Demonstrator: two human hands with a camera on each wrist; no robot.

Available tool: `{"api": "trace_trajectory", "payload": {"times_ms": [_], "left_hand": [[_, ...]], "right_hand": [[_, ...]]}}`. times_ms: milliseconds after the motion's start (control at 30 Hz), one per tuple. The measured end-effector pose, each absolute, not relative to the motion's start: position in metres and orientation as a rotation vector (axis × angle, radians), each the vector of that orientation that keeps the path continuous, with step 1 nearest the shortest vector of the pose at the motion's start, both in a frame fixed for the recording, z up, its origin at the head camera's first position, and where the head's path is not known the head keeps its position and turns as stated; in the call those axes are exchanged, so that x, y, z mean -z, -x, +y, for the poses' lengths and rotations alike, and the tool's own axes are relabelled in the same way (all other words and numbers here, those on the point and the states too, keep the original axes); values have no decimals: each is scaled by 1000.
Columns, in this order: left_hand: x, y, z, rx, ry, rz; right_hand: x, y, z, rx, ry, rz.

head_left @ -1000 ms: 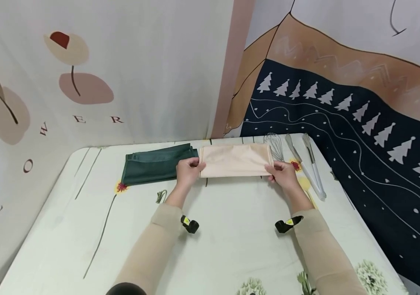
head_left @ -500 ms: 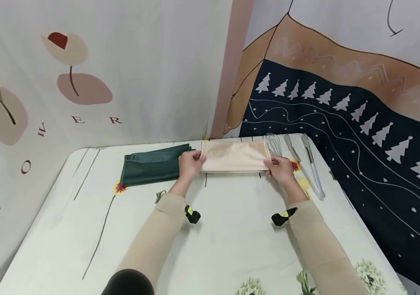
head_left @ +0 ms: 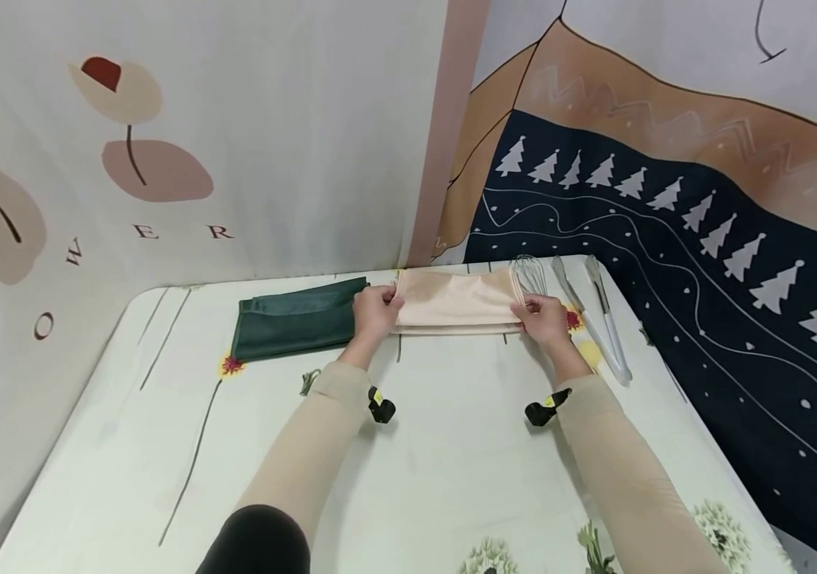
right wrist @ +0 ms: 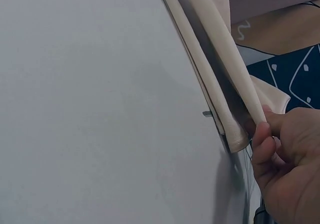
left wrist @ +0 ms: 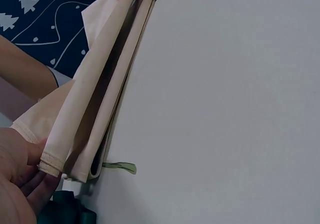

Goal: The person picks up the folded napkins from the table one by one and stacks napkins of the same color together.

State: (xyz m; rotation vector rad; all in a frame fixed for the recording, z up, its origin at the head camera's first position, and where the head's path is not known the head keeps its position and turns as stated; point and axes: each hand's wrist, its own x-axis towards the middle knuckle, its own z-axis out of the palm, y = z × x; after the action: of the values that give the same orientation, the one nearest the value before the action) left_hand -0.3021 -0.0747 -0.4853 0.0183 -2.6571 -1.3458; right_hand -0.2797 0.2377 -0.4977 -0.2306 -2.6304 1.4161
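Observation:
A folded peach cloth (head_left: pixel 457 299) lies near the far edge of the table, its upper layer lifted a little off the layers beneath. My left hand (head_left: pixel 375 312) pinches that layer at its left end; in the left wrist view the cloth (left wrist: pixel 82 114) shows a gap between the raised fold and the lower folds. At the other end my right hand (head_left: pixel 543 317) pinches the same layer between thumb and fingers, also seen in the right wrist view as a hand (right wrist: pixel 295 159). Beside my left hand lies a folded dark green cloth (head_left: pixel 296 321).
A wire whisk (head_left: pixel 528 275) lies behind the peach cloth's right end. Farther right are a metal utensil with a light handle (head_left: pixel 591 319) and a pair of tongs (head_left: pixel 609 319). A flower-printed white tablecloth (head_left: pixel 451 446) covers the table. Curtains hang behind and to the right.
Both hands have moved slightly farther away and toward each other, raising the peach cloth's upper layer so a lower edge shows below it. The green cloth and utensils have stayed put.

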Motion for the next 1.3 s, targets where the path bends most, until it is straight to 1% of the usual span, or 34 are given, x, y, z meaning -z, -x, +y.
{"api": "trace_trajectory", "payload": {"times_ms": [400,600,833,1033,1300], "left_hand": [[484,301,-71,1150,-11,-2750],[483,299,-76,1106,-7,-2764],[476,292,-82,945,104,-2761],[464,278,-87,896,186,-2780],[467,251,-104,939,217,-2800]], "right_hand": [[497,281,237,-1299,251,-2712],[497,283,233,-1149,300,-2728],[496,276,229,-1090,291,-2662],[489,266,231,-1094,183,-2657],[487,246,235,-1146,28,-2645]]}}
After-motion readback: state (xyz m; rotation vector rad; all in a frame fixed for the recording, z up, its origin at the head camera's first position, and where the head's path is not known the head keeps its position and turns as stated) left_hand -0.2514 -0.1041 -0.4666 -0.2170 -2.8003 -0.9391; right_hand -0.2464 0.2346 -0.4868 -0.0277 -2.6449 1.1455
